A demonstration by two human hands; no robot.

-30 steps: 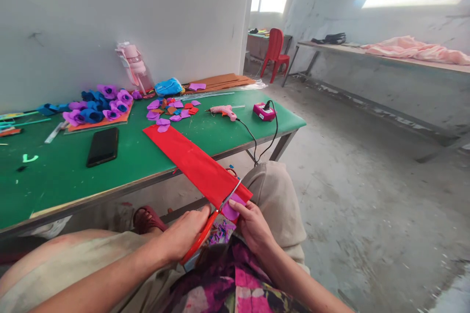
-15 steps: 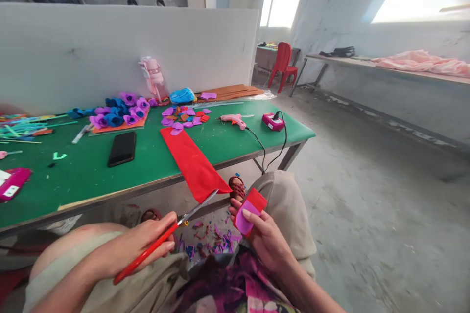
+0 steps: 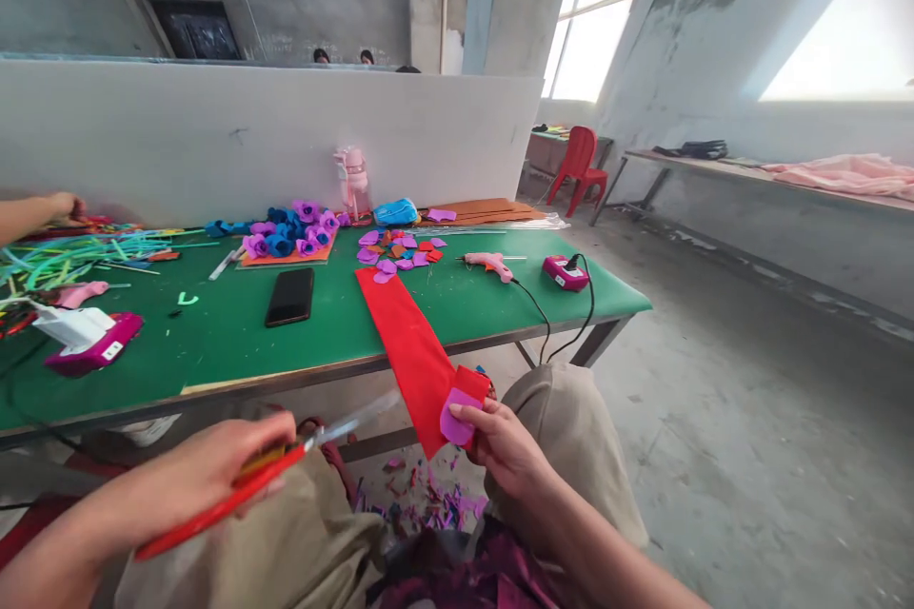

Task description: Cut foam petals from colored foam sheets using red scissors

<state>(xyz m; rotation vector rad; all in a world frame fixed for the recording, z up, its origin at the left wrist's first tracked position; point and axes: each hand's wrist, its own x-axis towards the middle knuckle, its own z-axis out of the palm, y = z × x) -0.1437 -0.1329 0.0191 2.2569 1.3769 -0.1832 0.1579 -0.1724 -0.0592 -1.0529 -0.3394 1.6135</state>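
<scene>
My left hand (image 3: pixel 235 466) is closed on the red-handled scissors (image 3: pixel 221 512), whose blurred blades point up and right, apart from the cloth. My right hand (image 3: pixel 504 438) pinches a purple petal-shaped piece (image 3: pixel 457 416) against a small red piece (image 3: pixel 472 383). These pieces overlap the hanging end of a long red strip (image 3: pixel 407 333). The strip's upper end lies on the green table (image 3: pixel 335 343), beside a pile of purple, red, blue and brown cut pieces (image 3: pixel 410 252).
On the table are a phone (image 3: pixel 289 297), purple and blue flowers (image 3: pixel 286 233), a pink glue gun (image 3: pixel 489 264), magenta power blocks (image 3: pixel 566 272) and a pink bottle (image 3: pixel 352 179). Another person's hand (image 3: pixel 63 206) reaches in at left. Scraps (image 3: pixel 428 500) litter the floor.
The scissors have moved left and down, away from the strip. My right hand's pieces now overlap its hanging end. The view has shifted, and another person's hand has appeared at left.
</scene>
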